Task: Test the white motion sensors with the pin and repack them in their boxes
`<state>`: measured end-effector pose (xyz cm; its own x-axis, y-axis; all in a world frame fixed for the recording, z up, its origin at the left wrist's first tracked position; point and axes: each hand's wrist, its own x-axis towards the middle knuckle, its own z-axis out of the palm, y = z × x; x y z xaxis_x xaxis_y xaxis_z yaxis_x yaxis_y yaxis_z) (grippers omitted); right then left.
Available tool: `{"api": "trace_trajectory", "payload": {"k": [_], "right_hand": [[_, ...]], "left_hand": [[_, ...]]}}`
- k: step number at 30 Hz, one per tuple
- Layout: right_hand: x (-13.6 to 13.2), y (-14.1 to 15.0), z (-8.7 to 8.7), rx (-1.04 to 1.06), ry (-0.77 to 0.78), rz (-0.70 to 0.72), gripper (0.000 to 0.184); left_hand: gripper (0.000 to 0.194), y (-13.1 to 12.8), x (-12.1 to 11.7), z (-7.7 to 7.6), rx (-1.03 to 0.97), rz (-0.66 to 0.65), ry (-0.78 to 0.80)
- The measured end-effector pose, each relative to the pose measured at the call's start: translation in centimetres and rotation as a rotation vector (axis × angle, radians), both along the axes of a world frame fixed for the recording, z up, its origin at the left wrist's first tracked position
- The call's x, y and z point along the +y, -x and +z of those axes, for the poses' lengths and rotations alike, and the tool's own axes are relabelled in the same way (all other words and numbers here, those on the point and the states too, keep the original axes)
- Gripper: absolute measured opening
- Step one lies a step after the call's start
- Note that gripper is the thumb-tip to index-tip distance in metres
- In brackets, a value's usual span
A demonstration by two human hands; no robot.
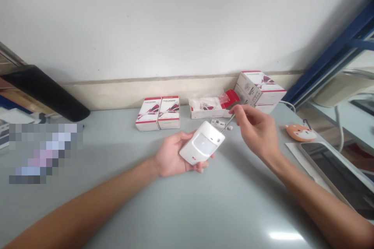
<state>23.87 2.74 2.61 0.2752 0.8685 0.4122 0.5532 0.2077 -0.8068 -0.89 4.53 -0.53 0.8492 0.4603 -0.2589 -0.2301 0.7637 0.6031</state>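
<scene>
A white motion detector (201,144) with a pale curved lens window lies tilted in my left hand (175,155), whose fingers wrap around its back and edges. From the detector's top corner a thin metal antenna (227,123) runs up to my right hand (257,130). The thumb and index finger there pinch the rod's far end. Just behind the detector, a small clear bag of white parts (219,124) rests on the grey table (152,210).
Two red-and-white boxes (149,114) stand at the back. Right of them are an opened box (206,113) with plastic wrap and stacked boxes (267,87). An orange animal-face pouch (300,132) and a dark-screened tablet (336,175) lie at right. A black cylinder (49,93) leans at left.
</scene>
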Motion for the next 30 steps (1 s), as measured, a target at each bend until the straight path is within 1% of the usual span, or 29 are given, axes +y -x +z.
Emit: {"api": "trace_trajectory", "payload": {"k": [3,8,11,13,16,20,22,25,27,30], "right_hand": [[-0.1,0.4,-0.6,-0.003,0.016,0.010,0.047],[0.4,0.1,-1.3,-0.009,0.112,0.059,0.047],[0.2,0.8,-1.6,-0.061,0.133,0.208,0.046],[0.0,1.4,-1.8,-0.092,0.170,0.310,0.049],[-0.2,1.8,-1.8,-0.079,0.225,0.378,0.050],[0.1,1.3,-1.4,-0.069,0.267,0.438,0.049],[0.2,1.0,-1.1,-0.064,0.262,0.437,0.049],[0.2,0.6,-0.5,-0.029,0.201,0.391,0.046],[0.2,0.1,0.1,0.012,0.155,0.303,0.041],[0.6,-1.7,0.9,0.065,0.075,0.096,0.036]], "left_hand": [[0.053,0.1,-0.1,0.1,-0.015,0.001,0.011],[0.052,0.0,-0.2,0.3,-0.027,0.025,0.024],[0.052,0.0,-0.2,0.3,-0.020,0.076,0.024],[0.051,0.0,-0.2,0.2,-0.018,0.101,0.022],[0.051,0.1,-0.1,-0.1,-0.016,0.107,0.028],[0.053,0.1,-0.1,-0.2,-0.029,0.087,0.052],[0.053,0.0,0.0,-0.1,-0.024,0.090,0.034],[0.052,-0.2,0.2,-0.1,0.003,0.094,0.000],[0.052,-0.2,0.4,-0.1,0.014,0.066,-0.011],[0.053,-0.2,0.7,-0.3,0.013,0.006,-0.016]]}}
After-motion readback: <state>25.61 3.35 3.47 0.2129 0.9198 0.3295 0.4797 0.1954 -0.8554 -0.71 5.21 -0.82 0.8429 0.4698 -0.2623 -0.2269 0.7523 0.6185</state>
